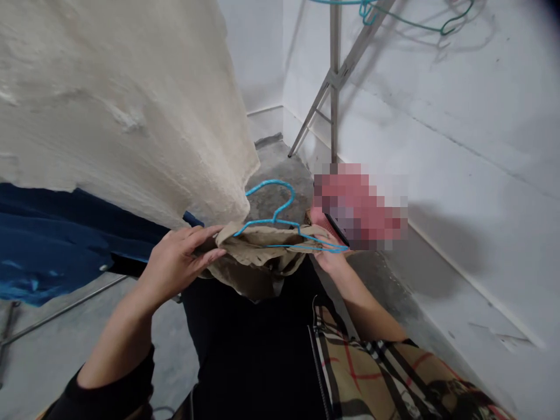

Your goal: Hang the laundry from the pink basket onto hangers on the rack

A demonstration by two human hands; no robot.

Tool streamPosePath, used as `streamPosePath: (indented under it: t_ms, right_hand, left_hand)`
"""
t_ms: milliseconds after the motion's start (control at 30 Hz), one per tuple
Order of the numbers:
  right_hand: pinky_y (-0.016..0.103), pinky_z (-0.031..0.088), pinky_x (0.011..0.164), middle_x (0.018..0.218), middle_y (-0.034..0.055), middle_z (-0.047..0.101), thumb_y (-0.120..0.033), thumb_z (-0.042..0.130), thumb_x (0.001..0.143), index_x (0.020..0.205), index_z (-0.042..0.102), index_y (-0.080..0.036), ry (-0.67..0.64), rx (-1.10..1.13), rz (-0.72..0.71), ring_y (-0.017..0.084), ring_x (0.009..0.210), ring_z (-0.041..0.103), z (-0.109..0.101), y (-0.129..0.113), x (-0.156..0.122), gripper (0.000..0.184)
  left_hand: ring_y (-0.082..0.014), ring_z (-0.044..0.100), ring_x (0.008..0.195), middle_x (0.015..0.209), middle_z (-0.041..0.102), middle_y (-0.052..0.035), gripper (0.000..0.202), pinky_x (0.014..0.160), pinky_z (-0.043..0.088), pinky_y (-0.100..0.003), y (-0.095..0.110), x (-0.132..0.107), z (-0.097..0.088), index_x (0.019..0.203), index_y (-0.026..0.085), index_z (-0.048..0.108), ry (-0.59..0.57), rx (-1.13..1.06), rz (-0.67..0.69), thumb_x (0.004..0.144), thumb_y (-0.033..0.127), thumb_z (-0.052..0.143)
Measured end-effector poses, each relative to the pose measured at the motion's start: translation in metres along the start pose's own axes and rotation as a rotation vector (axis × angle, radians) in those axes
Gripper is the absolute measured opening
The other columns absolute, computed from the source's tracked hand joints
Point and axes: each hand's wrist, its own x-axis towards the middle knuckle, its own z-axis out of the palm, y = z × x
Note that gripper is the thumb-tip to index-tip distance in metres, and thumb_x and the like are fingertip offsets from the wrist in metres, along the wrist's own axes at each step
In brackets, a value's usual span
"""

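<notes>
A blue wire hanger (pixel 280 221) lies across a crumpled beige garment (pixel 258 256) held at waist height. My left hand (pixel 175 262) is closed on the garment's left end, thumb on top. My right hand (pixel 328 248) grips the right end of the garment together with the hanger's right corner. The hanger's hook points up and away from me. A blurred pink patch (pixel 359 207) hides what lies just beyond my right hand.
A large cream cloth (pixel 118 99) hangs at the upper left, with a dark blue cloth (pixel 52 245) below it. A metal rack leg (pixel 335 81) stands against the white wall (pixel 472 146), with green hangers (pixel 411 17) above. Grey concrete floor (pixel 280 169) lies below.
</notes>
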Motion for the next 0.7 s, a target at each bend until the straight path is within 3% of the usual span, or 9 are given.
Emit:
streamPosePath:
  t_ms: [133,300,400,567,700]
  right_hand:
    - [0.036,0.057,0.064,0.074,0.0013,0.073,-0.033,0.075,0.057,0.073,0.066,-0.022,-0.014,0.034,0.111,0.02,0.066,0.067,-0.012,-0.02,-0.003,0.022]
    - [0.034,0.058,0.062,0.078,0.0031,0.075,-0.027,0.068,0.06,0.079,0.068,-0.019,-0.048,0.112,0.229,0.02,0.065,0.068,-0.001,-0.035,-0.009,0.021]
    - [0.03,0.057,0.062,0.071,-0.0008,0.072,-0.023,0.068,0.059,0.077,0.066,-0.019,0.001,0.136,0.206,0.017,0.064,0.068,0.007,-0.042,-0.007,0.019]
    - [0.021,0.053,0.059,0.069,-0.0073,0.07,-0.016,0.07,0.054,0.078,0.065,-0.022,0.092,0.148,0.12,0.01,0.063,0.065,0.009,-0.055,0.002,0.025]
    - [0.022,0.05,0.054,0.07,-0.0064,0.069,-0.017,0.068,0.054,0.086,0.066,-0.023,0.177,0.086,-0.032,0.011,0.06,0.063,0.012,-0.062,0.006,0.033]
  left_hand:
    - [-0.0215,0.065,0.091,0.097,0.07,-0.007,0.035,0.08,0.05,-0.031,-0.007,-0.008,0.005,0.122,0.024,0.065,-0.111,-0.087,-0.04,0.096,0.039,0.046]
    - [-0.0171,0.061,0.084,0.087,0.063,-0.0033,0.029,0.078,0.049,-0.028,-0.003,-0.01,0.007,0.115,0.023,0.067,0.012,-0.17,-0.108,0.095,0.03,0.047]
    - [-0.0157,0.059,0.082,0.086,0.061,-0.0023,0.025,0.076,0.047,-0.027,-0.004,-0.01,0.006,0.11,0.024,0.068,0.06,-0.213,-0.136,0.094,0.028,0.05]
    - [-0.0149,0.059,0.077,0.08,0.059,0.0006,0.025,0.073,0.049,-0.025,-0.004,-0.012,0.002,0.106,0.03,0.07,-0.007,-0.26,-0.156,0.093,0.028,0.05]
    - [-0.0149,0.06,0.074,0.076,0.062,-0.0002,0.026,0.069,0.05,-0.023,-0.004,-0.015,0.0,0.104,0.029,0.072,-0.044,-0.26,-0.141,0.092,0.029,0.049]
